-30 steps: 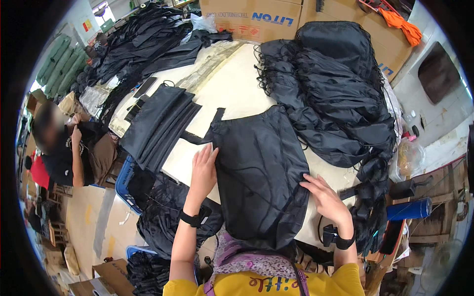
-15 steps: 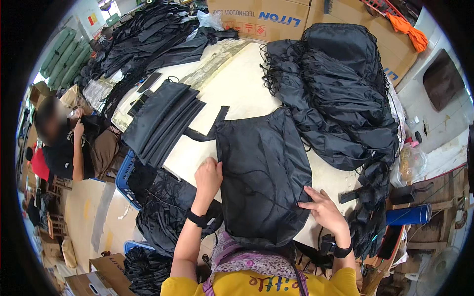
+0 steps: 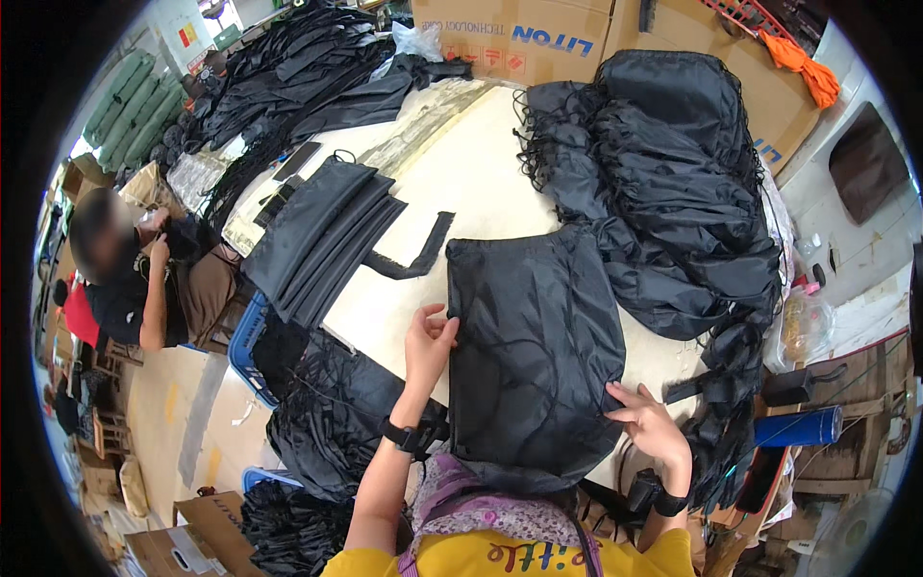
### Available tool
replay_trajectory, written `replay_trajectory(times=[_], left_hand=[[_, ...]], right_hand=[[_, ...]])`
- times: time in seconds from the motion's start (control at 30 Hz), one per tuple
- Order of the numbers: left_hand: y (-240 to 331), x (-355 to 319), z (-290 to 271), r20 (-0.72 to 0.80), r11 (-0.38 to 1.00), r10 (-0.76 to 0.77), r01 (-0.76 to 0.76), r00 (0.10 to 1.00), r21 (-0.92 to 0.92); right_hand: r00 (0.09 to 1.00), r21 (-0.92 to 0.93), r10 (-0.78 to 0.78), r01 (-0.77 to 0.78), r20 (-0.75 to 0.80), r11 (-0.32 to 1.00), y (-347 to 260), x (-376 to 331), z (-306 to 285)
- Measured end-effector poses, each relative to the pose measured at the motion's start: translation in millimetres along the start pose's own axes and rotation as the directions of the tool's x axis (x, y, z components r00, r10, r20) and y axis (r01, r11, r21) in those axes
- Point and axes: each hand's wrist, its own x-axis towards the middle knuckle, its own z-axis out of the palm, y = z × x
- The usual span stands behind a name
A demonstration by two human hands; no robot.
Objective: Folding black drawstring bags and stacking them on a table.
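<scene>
Head view, looking down over a pale work table [image 3: 452, 183]: a flat black drawstring bag [image 3: 534, 356] lies in front of the person, its top edge toward the far side and its lower end hanging over the near table edge. The left hand [image 3: 428, 346] rests on the bag's left edge, about halfway down, fingers together and lightly bent, seemingly pinching or pressing the hem; whether it truly grips the cloth cannot be told. The right hand [image 3: 654, 428] lies open with fingers spread, palm down at the bag's lower right edge, touching the fabric. Both wrists wear dark bands. Just beyond the bag on the right sits a large heap of similar black bags [image 3: 663, 183]; to the left lies a neat stack of folded black pieces [image 3: 322, 236] with a short black strap [image 3: 413, 255] beside it. More dark fabric hangs below the table's left edge [image 3: 327, 423]. Another person [image 3: 125, 279] sits well apart at far left. Cardboard boxes [image 3: 538, 34] stand behind the table. Judging from the hands, the bag is being flattened: to do this well, keep the left edge anchored while the open right palm smooths outward, so seams align and no wrinkles are trapped.
</scene>
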Motion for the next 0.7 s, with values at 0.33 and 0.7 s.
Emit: replay_trajectory(times=[0.33,0.7], left_hand=[[72,59,10,-0.254,0.881,0.337,-0.399,0.907,-0.256],[95,-31,14,0.917,0.695,0.051,-0.673,0.397,0.253]], right_hand=[[0.998,0.015,0.032,-0.032,-0.047,0.999,-7,-17,12],[0.985,-0.143,0.003,-0.028,-0.174,0.989,-31,-12,27]])
